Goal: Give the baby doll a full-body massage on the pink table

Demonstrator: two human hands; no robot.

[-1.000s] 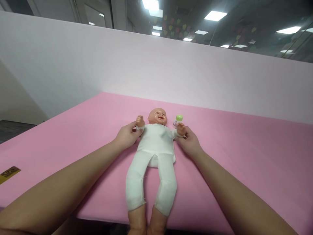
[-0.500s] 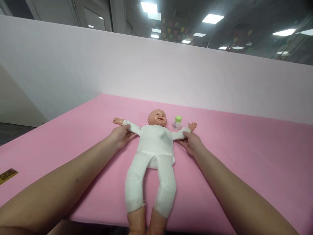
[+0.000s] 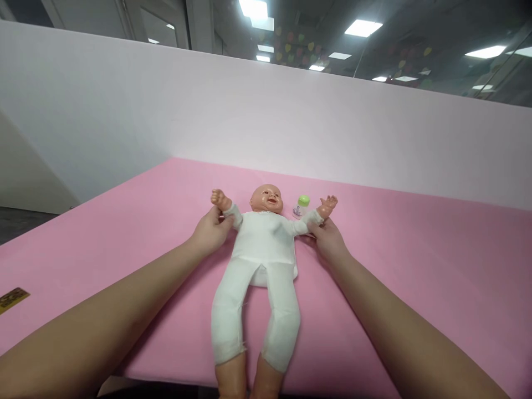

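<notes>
A baby doll [image 3: 265,244] with a white cloth body lies on its back, its head toward the wall and its legs toward me. My left hand [image 3: 211,230] is closed around the doll's arm on the left, thumb on the near side. The doll's fist on that side points up and away. On the other side my right hand [image 3: 326,238] grips the doll's other arm near the wrist, with some fingers hidden beneath the sleeve. Both doll arms are spread and a little raised. Close to the doll's head stands a small bottle [image 3: 302,205] with a green cap.
The doll rests on a pink padded surface [image 3: 415,260] whose front edge runs below the doll's legs. A white wall [image 3: 291,119] rises behind, topped by dark glass with light reflections. A yellow and black label [image 3: 13,300] is at the left.
My left hand has lifted the doll's arm and bent it inward, toward the head. The right-side arm has also come up slightly in my right hand.
</notes>
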